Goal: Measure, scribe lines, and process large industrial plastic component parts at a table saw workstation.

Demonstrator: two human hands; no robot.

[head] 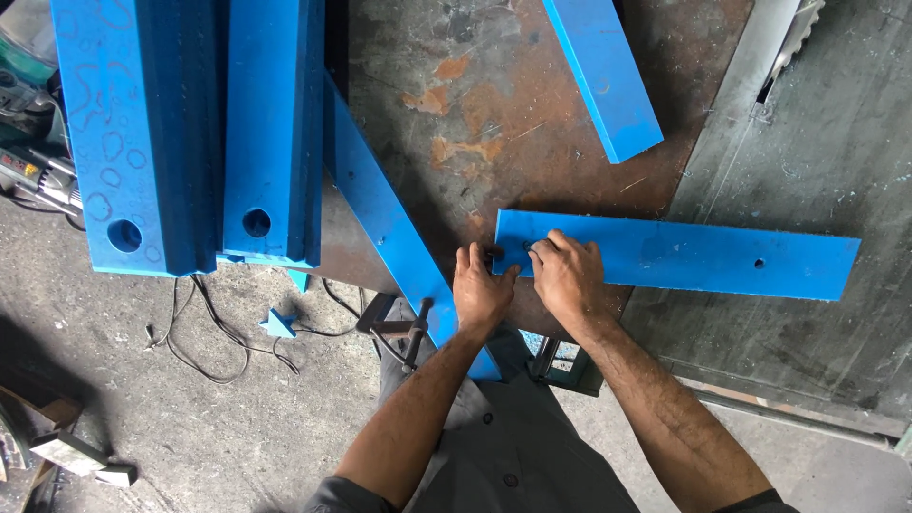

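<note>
A long flat blue strip (703, 255) with a small hole near its right end lies across the rusty metal table (532, 123). My left hand (480, 290) rests at the strip's left end, its fingers touching the edge. Beside it, my right hand (567, 274) presses on top of the strip near that same end, fingertips curled over a small dark spot there. Whether either hand pinches a small part is hidden by the fingers.
Two thick blue blocks (142, 133) (271, 133) with round holes overhang the table's left edge. A slanted blue strip (389, 228) and another blue bar (603, 71) lie nearby. A grey metal sheet (817, 142) sits at right. Cables (204, 332) and a power tool (33, 176) lie on the floor.
</note>
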